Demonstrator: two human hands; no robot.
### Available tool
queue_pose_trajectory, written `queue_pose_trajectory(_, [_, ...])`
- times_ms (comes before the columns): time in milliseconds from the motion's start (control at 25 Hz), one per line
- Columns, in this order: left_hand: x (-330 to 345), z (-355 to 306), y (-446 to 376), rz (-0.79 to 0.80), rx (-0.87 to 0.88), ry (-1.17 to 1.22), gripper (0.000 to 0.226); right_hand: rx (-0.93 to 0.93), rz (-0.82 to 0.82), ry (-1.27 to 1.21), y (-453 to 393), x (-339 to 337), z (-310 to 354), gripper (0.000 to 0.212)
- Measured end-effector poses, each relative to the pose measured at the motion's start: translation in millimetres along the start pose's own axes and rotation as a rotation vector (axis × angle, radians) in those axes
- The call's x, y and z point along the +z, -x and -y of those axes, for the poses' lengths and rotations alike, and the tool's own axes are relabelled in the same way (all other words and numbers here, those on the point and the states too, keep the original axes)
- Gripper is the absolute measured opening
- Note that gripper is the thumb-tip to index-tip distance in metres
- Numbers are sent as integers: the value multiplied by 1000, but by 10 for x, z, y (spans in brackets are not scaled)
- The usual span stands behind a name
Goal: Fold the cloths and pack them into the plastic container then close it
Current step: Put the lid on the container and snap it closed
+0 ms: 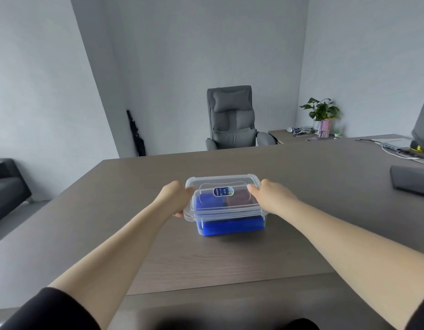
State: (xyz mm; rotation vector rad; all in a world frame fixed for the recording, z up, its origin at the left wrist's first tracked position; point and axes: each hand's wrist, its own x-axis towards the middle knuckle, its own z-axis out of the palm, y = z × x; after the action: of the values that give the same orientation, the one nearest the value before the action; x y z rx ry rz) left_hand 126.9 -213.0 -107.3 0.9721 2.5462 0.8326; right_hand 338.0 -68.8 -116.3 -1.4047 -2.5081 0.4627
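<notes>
Head view: both hands' fingers [254, 188] clasp the lidded container [224, 206] between them.

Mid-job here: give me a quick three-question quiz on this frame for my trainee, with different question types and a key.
1. True or false: the lid is lying on the desk beside the plastic container.
2. Multiple choice: where are the hands? A) both flat on the desk; B) left hand at the container's left end, right hand at its right end; C) both on the grey chair.
3. Fill in: the cloth seen through the container's front wall is ____.

Key: 1 false, the lid sits on top of the container. 2 B. 3 blue; a darker cloth shows through the lid.
</notes>
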Motion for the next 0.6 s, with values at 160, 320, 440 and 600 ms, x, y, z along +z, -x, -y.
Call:
queue_pose_trajectory(160, [91, 9, -87, 63, -18, -150, 43, 31, 45, 103, -135, 49, -1, 53])
queue_pose_trajectory(320, [168, -8, -145, 92, -2, -161, 44, 49, 72, 133, -220, 62, -108, 52])
queue_pose_trajectory(440, [206, -51, -147, 68, 34, -209, 44, 42, 76, 124, -235, 87, -168, 54])
queue_pose_trajectory(600, [204, -65, -146, 47, 71, -243, 43, 23, 91, 152, -278, 100, -173, 54])
